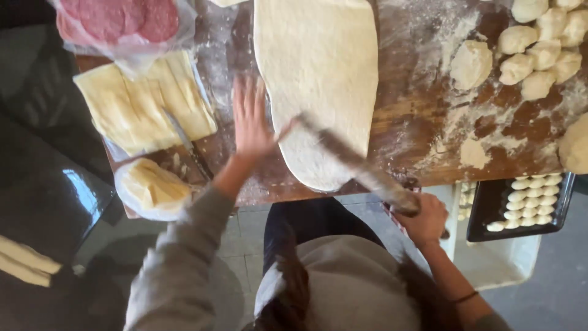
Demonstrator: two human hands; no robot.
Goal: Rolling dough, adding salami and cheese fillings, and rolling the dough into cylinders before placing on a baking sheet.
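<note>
Both hands are seen at the near edge of the worktop [422, 141]. The right hand [425, 220] is clenched around the near end of a long, thin rolling pin [355, 165], which is blurred and runs diagonally up and to the left over the dough. The left hand [251, 119] is held open, fingers spread and pointing away from the body, and its palm is met by the far end of the rolling pin; nothing is gripped by it.

A large sheet of rolled dough [318, 73] is laid flat in the middle of the worktop, its rounded end close to the near edge, just beside the left hand and under the pin. The wooden surface is dusted with flour around it.

To the left, a block of sliced yellow cheese [138, 101] is set on plastic wrap, with a knife [184, 141] laid across its corner. A smaller wrapped piece of cheese [150, 187] is placed nearer the edge, and sliced red sausage [119, 18] in a bag lies beyond.

To the right, a cluster of dough balls [539, 55] is gathered at the far corner. Below the edge, a dark tray [484, 208] of small shaped rolls is seen.
</note>
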